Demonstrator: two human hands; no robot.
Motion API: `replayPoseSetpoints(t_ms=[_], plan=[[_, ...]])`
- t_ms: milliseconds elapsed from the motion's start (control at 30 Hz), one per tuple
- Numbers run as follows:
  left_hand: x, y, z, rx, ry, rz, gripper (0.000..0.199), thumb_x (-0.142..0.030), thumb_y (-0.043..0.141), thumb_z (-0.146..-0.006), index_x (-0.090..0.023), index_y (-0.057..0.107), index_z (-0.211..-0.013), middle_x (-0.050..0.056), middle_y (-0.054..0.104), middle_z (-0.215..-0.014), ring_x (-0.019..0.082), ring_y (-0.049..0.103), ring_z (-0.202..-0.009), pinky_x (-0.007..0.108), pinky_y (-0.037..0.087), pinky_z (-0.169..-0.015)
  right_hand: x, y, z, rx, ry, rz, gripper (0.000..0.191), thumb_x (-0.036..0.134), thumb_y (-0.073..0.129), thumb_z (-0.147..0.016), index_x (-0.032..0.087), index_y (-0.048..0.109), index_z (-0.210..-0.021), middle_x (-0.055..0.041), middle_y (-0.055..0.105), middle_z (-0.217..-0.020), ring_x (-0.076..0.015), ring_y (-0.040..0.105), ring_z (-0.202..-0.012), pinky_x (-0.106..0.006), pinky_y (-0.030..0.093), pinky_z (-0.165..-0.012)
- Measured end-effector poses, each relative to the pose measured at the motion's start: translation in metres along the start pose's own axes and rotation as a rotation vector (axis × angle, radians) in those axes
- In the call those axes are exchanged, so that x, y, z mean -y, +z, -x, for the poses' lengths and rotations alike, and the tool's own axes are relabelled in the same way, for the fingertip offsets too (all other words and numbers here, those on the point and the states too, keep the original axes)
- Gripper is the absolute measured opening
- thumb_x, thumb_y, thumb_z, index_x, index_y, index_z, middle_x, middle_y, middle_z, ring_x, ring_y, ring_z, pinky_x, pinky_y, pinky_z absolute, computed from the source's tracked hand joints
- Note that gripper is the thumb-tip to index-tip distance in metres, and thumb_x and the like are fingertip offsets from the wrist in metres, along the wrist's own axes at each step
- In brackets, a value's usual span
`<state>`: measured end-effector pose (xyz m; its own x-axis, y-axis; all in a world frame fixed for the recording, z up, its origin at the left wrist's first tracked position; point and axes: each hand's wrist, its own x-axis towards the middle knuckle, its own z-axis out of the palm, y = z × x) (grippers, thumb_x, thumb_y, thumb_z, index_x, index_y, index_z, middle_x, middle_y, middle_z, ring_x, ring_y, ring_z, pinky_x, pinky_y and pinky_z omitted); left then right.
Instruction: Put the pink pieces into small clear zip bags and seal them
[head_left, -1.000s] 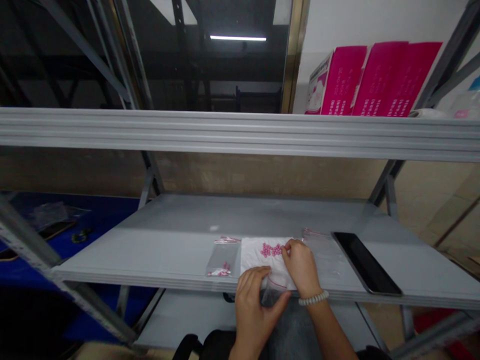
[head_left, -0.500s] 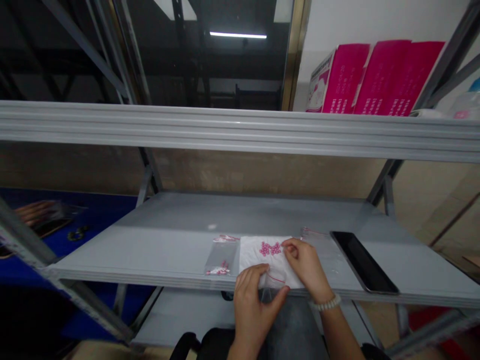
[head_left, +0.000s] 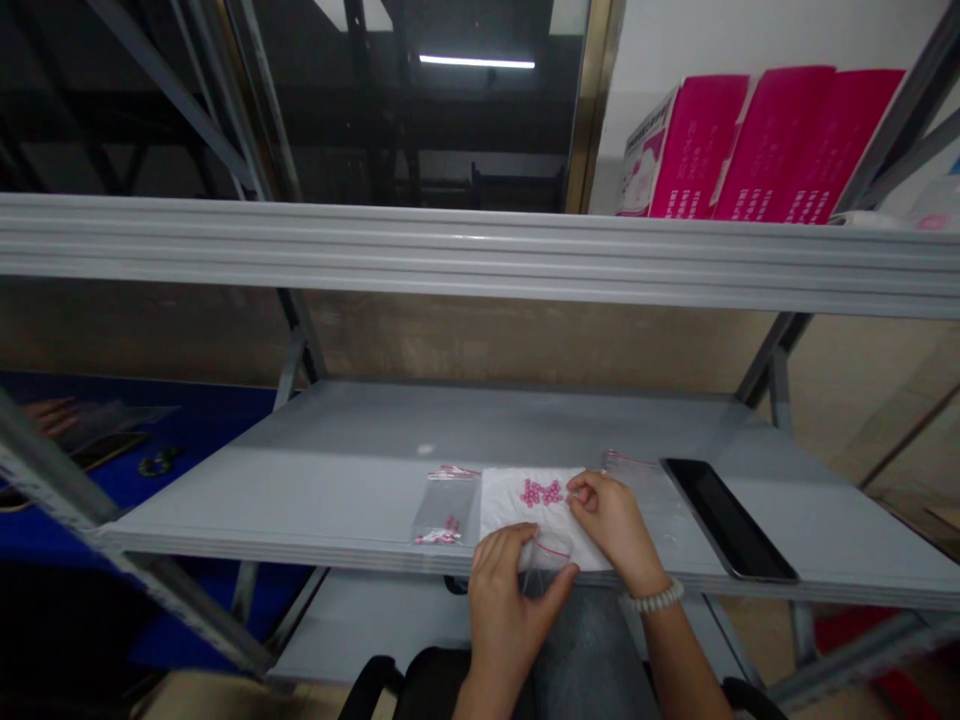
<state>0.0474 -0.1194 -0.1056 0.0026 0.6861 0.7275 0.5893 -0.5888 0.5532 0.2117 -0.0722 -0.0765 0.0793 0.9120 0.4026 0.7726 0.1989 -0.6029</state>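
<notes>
Wrist sitting farther right than a second ago, the right hand (head_left: 611,518) is keeping its fingertips close together beside the pink beads (head_left: 540,493); whether they are pinching one, I cannot tell. Nearest, the left hand (head_left: 504,585) is holding a small clear bag (head_left: 552,547) between thumb and fingers, its long axis running roughly away from the body, its red-lined mouth facing the beads. Beyond, a white sheet (head_left: 495,508) is lying under the beads on the grey shelf (head_left: 360,440), a dark tablet (head_left: 727,520) slanting at right. Behind, a brownish wall (head_left: 510,340) is rising; pink boxes (head_left: 776,140) are standing behind the upper rail (head_left: 480,245).
</notes>
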Motion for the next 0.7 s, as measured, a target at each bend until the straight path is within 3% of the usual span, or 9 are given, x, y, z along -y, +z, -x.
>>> replayPoseSetpoints(t_ms=[200, 367, 500, 700], plan=[[0.000, -0.001, -0.001, 0.003, 0.024, -0.008, 0.029, -0.033, 0.075, -0.075, -0.020, 0.062, -0.097, 0.008, 0.074, -0.089, 0.027, 0.070, -0.082, 0.043, 0.058, -0.072, -0.004, 0.006, 0.001, 0.013, 0.003, 0.007, 0.021, 0.009, 0.055, -0.073, 0.012, 0.072, -0.085, -0.0082, 0.070, -0.072, -0.0199, 0.064, -0.064, -0.029, 0.048, -0.065], [0.003, 0.000, 0.000, 0.007, 0.033, -0.007, 0.029, -0.035, 0.074, -0.076, -0.019, 0.062, -0.097, 0.008, 0.073, -0.089, 0.027, 0.070, -0.082, 0.044, 0.058, -0.072, -0.001, 0.009, -0.002, 0.007, 0.000, -0.006, 0.017, 0.007, 0.055, -0.072, 0.014, 0.070, -0.069, -0.0084, 0.068, -0.069, -0.0213, 0.064, -0.066, -0.030, 0.047, -0.066], [0.005, 0.002, 0.001, 0.007, 0.031, -0.007, 0.029, -0.036, 0.074, -0.077, -0.020, 0.062, -0.098, 0.008, 0.073, -0.089, 0.027, 0.070, -0.082, 0.043, 0.057, -0.072, 0.008, 0.000, 0.004, 0.008, -0.005, -0.067, 0.016, 0.009, 0.054, -0.074, 0.014, 0.068, -0.067, -0.0067, 0.065, -0.067, -0.0197, 0.061, -0.062, -0.029, 0.047, -0.062], [0.003, 0.000, 0.000, 0.010, 0.027, -0.010, 0.028, -0.036, 0.073, -0.077, -0.020, 0.062, -0.097, 0.007, 0.073, -0.086, 0.027, 0.070, -0.080, 0.042, 0.057, -0.070, 0.019, -0.019, 0.018, 0.145, -0.053, -0.240, 0.015, 0.026, 0.059, -0.081, 0.018, 0.070, -0.076, -0.0016, 0.067, -0.065, -0.0162, 0.063, -0.059, -0.022, 0.048, -0.053]])
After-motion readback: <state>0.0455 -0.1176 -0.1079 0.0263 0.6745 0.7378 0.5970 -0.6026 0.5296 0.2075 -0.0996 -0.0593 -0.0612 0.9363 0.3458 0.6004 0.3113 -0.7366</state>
